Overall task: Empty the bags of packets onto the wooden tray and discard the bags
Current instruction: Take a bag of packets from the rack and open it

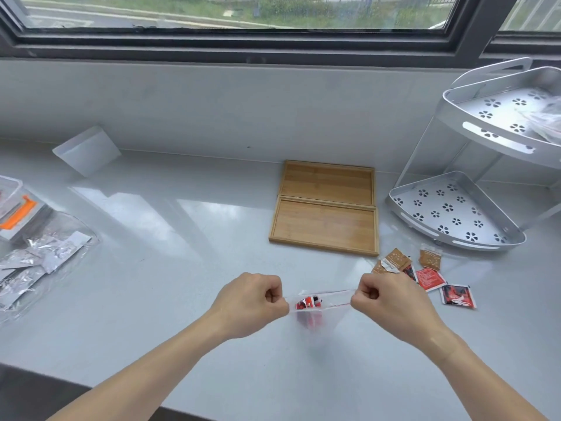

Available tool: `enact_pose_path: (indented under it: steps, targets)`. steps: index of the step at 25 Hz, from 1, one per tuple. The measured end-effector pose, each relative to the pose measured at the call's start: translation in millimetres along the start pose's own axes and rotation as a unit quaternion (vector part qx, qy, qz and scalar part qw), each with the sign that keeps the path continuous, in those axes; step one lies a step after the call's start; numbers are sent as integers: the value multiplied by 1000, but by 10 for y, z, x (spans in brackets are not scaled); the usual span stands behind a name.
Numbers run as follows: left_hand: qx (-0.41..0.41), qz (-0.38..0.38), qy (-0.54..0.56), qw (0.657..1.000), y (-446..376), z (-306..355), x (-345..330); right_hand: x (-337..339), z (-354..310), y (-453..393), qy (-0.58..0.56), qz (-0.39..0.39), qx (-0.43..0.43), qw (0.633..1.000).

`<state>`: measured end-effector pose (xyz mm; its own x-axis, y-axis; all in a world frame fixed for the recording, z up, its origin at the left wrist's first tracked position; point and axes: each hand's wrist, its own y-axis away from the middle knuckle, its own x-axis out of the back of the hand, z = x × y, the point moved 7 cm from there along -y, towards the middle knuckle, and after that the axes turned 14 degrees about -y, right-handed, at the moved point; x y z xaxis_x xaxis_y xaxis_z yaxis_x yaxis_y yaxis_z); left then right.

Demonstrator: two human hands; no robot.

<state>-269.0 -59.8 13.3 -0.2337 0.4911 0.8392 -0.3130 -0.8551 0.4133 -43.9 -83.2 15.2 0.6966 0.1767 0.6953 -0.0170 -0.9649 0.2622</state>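
Note:
A small clear zip bag (321, 302) hangs between my two fists above the grey counter, with red packets (308, 302) inside it. My left hand (252, 302) pinches its left top corner and my right hand (391, 299) pinches its right top corner, stretching the mouth. Two wooden trays lie side by side beyond my hands, the near one (324, 227) and the far one (328, 182), both bare. Loose brown and red packets (425, 275) lie on the counter to the right of my right hand.
A big clear bag of silver packets (39, 262) lies at the left edge beside a box with an orange clip (18, 212). A white two-tier corner rack (473, 177) stands at the right. A translucent container (86, 150) leans on the back wall.

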Motion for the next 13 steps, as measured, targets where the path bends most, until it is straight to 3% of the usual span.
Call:
enact_pose_path:
  steps: [4, 7, 9, 11, 13]
  targets:
    - [-21, 18, -63, 998, -49, 36, 117, 38, -86, 16, 168, -23, 47, 984]
    - [-19, 8, -36, 999, -116, 88, 123, 109, -91, -18, 190, 1, 37, 981]
    - [-1, -3, 20, 1000, -170, 96, 99, 195, -243, 38, 140, 93, 118, 979]
    - [29, -19, 98, 995, -209, 86, 26, 165, -500, 192, 70, 165, 245, 953]
    - [57, -27, 176, 982, -250, 90, -48, -79, -645, 198, 83, 132, 301, 941]
